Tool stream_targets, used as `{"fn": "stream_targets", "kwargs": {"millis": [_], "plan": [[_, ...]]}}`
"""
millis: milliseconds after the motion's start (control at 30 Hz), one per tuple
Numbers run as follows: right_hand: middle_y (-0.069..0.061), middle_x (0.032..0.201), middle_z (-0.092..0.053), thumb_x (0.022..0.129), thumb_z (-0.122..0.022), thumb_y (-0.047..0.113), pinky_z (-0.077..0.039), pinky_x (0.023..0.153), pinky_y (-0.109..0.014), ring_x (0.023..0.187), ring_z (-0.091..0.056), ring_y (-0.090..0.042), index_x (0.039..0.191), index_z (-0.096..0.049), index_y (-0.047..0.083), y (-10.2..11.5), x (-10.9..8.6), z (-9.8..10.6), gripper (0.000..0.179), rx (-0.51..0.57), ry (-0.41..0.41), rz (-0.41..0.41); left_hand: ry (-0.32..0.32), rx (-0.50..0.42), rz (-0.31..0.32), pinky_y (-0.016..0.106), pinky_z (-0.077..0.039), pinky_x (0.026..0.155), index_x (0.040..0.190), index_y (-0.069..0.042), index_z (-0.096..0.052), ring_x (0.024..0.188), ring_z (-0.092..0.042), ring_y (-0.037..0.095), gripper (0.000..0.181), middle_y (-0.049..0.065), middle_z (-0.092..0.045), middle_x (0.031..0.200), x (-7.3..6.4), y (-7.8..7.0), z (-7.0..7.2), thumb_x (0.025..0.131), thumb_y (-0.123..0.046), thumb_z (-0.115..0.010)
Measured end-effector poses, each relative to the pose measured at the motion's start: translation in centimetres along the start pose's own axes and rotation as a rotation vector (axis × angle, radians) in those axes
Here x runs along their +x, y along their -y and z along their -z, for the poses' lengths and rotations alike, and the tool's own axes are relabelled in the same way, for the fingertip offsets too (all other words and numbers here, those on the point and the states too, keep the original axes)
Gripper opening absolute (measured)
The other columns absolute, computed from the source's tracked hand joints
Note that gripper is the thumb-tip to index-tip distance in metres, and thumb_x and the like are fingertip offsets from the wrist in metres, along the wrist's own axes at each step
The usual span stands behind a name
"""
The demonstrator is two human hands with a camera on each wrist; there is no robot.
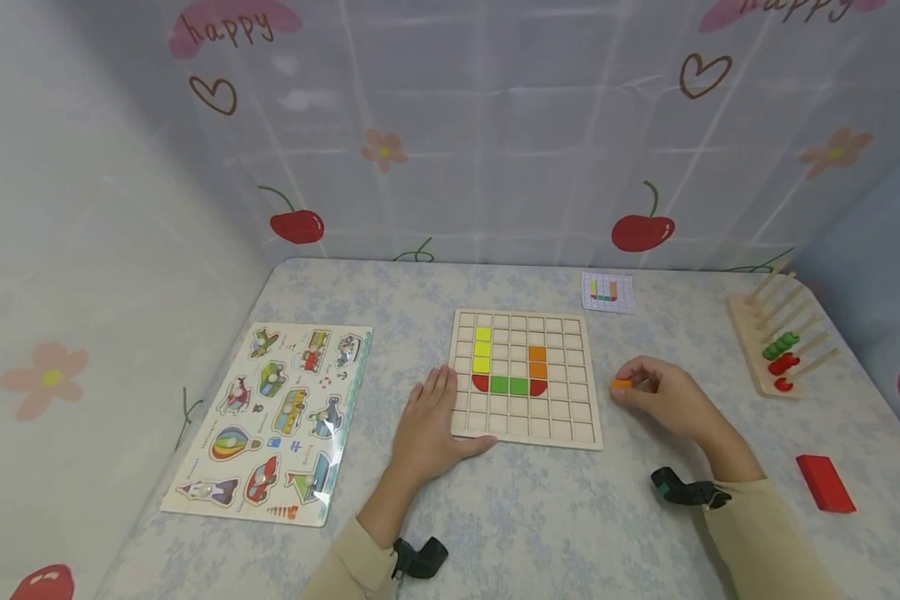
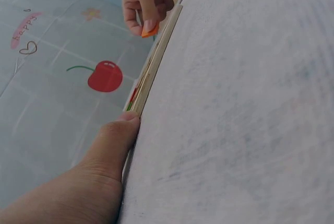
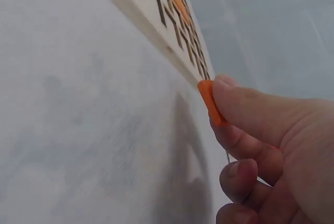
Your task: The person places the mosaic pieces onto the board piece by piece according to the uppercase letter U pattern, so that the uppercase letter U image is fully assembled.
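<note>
A wooden grid board (image 1: 525, 426) lies on the table, with yellow, green, orange and red tiles set in a U shape. The yellow tiles (image 1: 482, 350) form its left side, two orange tiles (image 1: 537, 362) its right side, and green tiles (image 1: 509, 385) lie between red corner pieces at the bottom. My left hand (image 1: 429, 433) rests at the board's left edge, fingers straight, thumb along the front edge. Just right of the board, my right hand (image 1: 663, 396) pinches an orange tile (image 3: 211, 102) between thumb and index finger.
A small pattern card (image 1: 607, 293) lies behind the board. At left is a picture puzzle board (image 1: 270, 425) with vehicles. A wooden peg stand (image 1: 757, 358) with green and red beads stands at right, a red block (image 1: 826, 483) nearer the front.
</note>
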State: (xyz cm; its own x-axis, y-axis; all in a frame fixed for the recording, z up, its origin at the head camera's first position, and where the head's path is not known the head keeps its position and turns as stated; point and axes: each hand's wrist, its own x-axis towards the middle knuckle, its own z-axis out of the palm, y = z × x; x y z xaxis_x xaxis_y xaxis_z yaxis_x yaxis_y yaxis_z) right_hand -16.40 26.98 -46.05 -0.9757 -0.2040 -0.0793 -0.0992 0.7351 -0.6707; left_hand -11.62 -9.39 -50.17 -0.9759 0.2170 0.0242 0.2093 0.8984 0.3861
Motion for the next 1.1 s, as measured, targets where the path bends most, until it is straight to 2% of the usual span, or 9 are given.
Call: {"fn": "stream_targets", "kwargs": {"millis": [167,433,667,800,1000,1100], "plan": [[-0.010,0.102,-0.066,0.091,-0.073,0.030,-0.044,0.068,-0.030,0.084,-0.052,-0.024,0.108,-0.065,0.012,0.9,2.1,-0.2,0.026,0.015,-0.022,-0.023,-0.005,-0.004,0.000,0.046,-0.014,0.126,0.159,-0.005,-0.015,0.156,-0.011,0.022,0.123,0.008,-0.013,0.167,0.0,0.1,-0.1,0.074,-0.081,-0.061],[-0.012,0.104,-0.067,0.093,-0.071,0.024,-0.044,0.075,-0.032,0.090,-0.053,-0.025,0.108,-0.065,0.009,3.3,5.7,-1.2,0.022,0.044,-0.066,-0.008,-0.007,-0.005,0.004,0.046,-0.015,0.126,0.159,-0.005,-0.015,0.156,-0.011,0.021,0.123,0.008,-0.014,0.167,-0.1,0.2,-0.1,0.074,-0.081,-0.061],[-0.014,0.104,-0.067,0.094,-0.070,0.026,-0.047,0.069,-0.030,0.088,-0.056,-0.025,0.110,-0.065,0.008,4.7,8.3,-2.6,0.025,0.093,-0.043,-0.021,0.001,0.000,0.002,0.045,-0.014,0.126,0.159,-0.006,-0.012,0.156,-0.009,0.020,0.124,0.007,-0.012,0.167,0.0,0.2,-0.2,0.074,-0.083,-0.058],[-0.013,0.105,-0.066,0.096,-0.067,0.027,-0.047,0.071,-0.030,0.090,-0.058,-0.026,0.111,-0.064,0.010,5.4,9.4,-3.5,0.023,0.092,-0.019,-0.030,0.006,0.001,0.007,0.044,-0.013,0.126,0.159,-0.006,-0.013,0.156,-0.009,0.019,0.124,0.006,-0.013,0.167,0.0,0.2,-0.2,0.074,-0.084,-0.057],[-0.013,0.104,-0.067,0.098,-0.063,0.023,-0.046,0.078,-0.033,0.094,-0.060,-0.027,0.110,-0.065,0.008,6.6,10.4,-4.8,0.019,0.084,-0.002,0.013,0.010,-0.003,0.009,0.045,-0.014,0.126,0.159,-0.006,-0.014,0.156,-0.009,0.020,0.124,0.006,-0.013,0.167,0.1,0.1,-0.1,0.074,-0.083,-0.059],[-0.012,0.103,-0.067,0.098,-0.063,0.023,-0.047,0.078,-0.033,0.092,-0.060,-0.026,0.110,-0.065,0.008,7.0,10.6,-5.3,0.019,0.079,0.003,-0.004,0.014,-0.005,0.010,0.045,-0.013,0.126,0.159,-0.006,-0.013,0.156,-0.009,0.020,0.124,0.006,-0.012,0.167,0.0,0.1,-0.1,0.074,-0.083,-0.059]]}}
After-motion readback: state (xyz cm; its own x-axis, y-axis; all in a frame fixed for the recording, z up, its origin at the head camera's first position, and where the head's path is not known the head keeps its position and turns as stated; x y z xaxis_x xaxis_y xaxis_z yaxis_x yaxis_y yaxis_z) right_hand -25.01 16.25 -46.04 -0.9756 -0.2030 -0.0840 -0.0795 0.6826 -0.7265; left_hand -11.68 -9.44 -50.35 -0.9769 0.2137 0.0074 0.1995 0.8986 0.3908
